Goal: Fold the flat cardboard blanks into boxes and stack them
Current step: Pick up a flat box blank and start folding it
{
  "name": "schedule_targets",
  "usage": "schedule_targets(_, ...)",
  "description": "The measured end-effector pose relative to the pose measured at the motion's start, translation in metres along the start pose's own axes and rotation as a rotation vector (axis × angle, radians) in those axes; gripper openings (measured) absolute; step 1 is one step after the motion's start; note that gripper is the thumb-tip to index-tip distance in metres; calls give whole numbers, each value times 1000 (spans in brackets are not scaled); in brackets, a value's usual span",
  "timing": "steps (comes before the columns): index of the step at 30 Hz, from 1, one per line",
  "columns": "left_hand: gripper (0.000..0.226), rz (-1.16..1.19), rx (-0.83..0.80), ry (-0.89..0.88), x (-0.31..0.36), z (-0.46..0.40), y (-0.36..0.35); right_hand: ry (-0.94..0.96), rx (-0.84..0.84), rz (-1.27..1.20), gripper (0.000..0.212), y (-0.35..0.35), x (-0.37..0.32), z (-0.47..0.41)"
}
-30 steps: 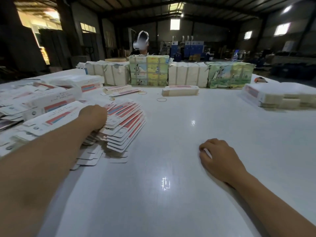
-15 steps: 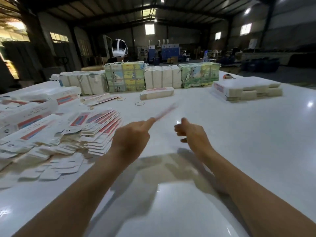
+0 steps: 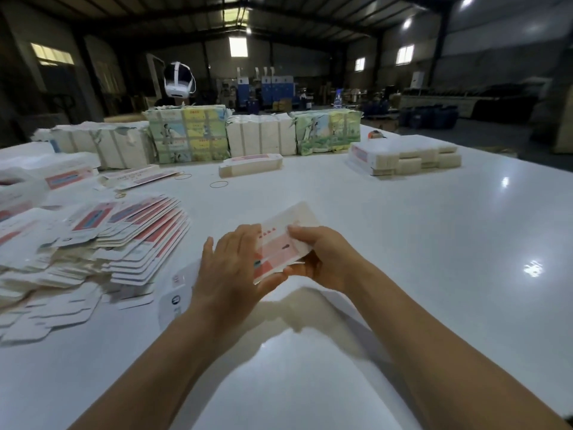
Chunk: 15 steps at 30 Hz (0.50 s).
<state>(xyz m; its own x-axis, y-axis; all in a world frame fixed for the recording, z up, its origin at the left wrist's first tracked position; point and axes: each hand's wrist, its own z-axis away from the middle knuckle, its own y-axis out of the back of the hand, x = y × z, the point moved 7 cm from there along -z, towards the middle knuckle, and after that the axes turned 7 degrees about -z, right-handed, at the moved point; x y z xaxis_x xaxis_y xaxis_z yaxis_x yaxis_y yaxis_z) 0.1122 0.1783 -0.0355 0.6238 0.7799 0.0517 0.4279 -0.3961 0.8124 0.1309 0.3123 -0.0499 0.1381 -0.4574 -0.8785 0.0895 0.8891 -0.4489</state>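
A single flat cardboard blank, white with a pink-red printed panel, is held above the white counter near the middle of the scene, its long axis running from near left to far right, the far end tilting upward and blurred. The right hand pinches the blank at its right edge, thumb on the printed face and fingers curled beneath. The left hand lies against the near-left end with fingers straight and spread; whether its thumb grips underneath cannot be told. Both hands touch the blank, so neither has to reach; the judgement is that the next move turns on squeezing along the short axis, the two hands pressing toward each other to pop the blank open into a sleeve.

To the left, close beside the left forearm, a fanned heap of flat blanks spreads across the counter, with a loose white flap just under the left wrist. Farther off lie a rubber band and one small bundle. On the far right sits a low stack of white cartons. Wrapped packs line the far edge.
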Motion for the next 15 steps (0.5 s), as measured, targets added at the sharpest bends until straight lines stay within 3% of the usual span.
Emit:
schedule_targets(5,90,95,56,-44,4,0,20,-60,-280,-157,40,-8,-3,7)
schedule_targets(8,89,120,76,-93,7,1,27,-21,-372,-149,39,-11,-4,9)
schedule_targets(15,87,-5,28,-173,8,9,27,28,-327,173,41,-6,-5,7)
